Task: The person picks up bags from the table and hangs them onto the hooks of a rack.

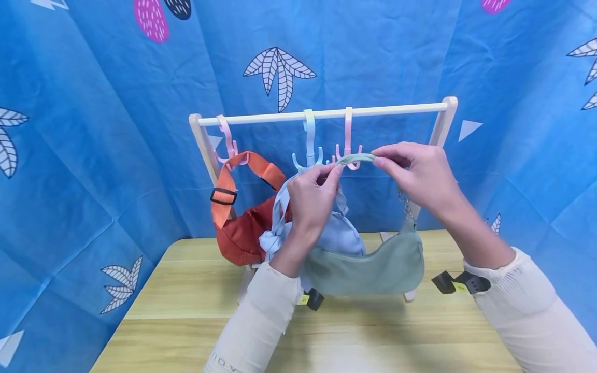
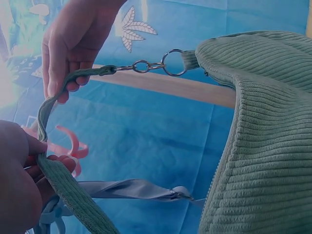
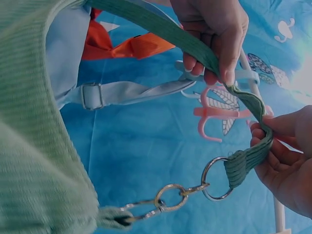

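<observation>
A green corduroy shoulder bag (image 1: 373,272) hangs from its strap (image 1: 356,158), which both hands hold up in front of a pink hook (image 1: 348,137). My left hand (image 1: 313,199) pinches the strap between thumb and fingers on the left. On the right, my right hand (image 1: 417,173) pinches it a short way along. In the right wrist view, metal rings (image 3: 170,197) join the strap to the bag, and the raised strap section overlaps the pink hook (image 3: 214,113).
A rack with a white bar (image 1: 396,110) stands on the wooden table (image 1: 186,290). An orange-red bag (image 1: 240,235) hangs on the left pink hook (image 1: 227,137). Behind my left hand, a light blue bag (image 1: 342,233) hangs by the blue hook (image 1: 310,137). Blue patterned cloth (image 1: 373,52) surrounds the table.
</observation>
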### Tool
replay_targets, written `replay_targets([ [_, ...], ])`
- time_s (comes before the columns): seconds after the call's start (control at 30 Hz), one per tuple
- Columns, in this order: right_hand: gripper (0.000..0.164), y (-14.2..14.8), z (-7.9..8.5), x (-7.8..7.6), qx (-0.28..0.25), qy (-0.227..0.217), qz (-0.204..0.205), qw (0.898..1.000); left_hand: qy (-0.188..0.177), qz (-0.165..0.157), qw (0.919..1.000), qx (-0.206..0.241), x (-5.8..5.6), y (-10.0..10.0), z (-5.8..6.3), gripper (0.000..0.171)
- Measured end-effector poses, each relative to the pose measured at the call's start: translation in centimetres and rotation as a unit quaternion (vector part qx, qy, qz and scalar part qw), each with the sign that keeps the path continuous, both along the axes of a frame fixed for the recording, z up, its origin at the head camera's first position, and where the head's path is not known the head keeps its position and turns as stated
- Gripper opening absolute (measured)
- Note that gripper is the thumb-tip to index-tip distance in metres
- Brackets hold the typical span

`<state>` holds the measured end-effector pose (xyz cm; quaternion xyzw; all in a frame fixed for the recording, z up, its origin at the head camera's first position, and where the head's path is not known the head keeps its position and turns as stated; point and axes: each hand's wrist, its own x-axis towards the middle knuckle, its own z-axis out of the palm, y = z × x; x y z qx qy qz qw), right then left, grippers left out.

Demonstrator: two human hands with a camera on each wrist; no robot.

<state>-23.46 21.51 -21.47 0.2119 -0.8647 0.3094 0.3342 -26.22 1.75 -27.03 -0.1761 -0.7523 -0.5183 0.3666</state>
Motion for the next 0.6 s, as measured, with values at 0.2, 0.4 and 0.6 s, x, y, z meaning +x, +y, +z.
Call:
replay_targets([
  [0.2, 0.024, -0.8, 0.3, -0.7, -0.011, -0.004, 0.003, 1.000, -0.005, 0.010, 0.9998, 0.013, -0.3, -0.4, 0.4, 0.031],
  [0.4, 0.023, -1.3, 0.4, -1.3, -0.026, -0.005, 0.008, 1.000, -0.013, 0.017, 0.9995, 0.024, -0.8, -0.6, 0.7, 0.030],
  [0.6, 0.025, -1.6, 0.4, -1.7, -0.033, -0.015, 0.005, 0.999, -0.021, 0.026, 0.9991, 0.028, -1.2, -0.8, 1.0, 0.031],
])
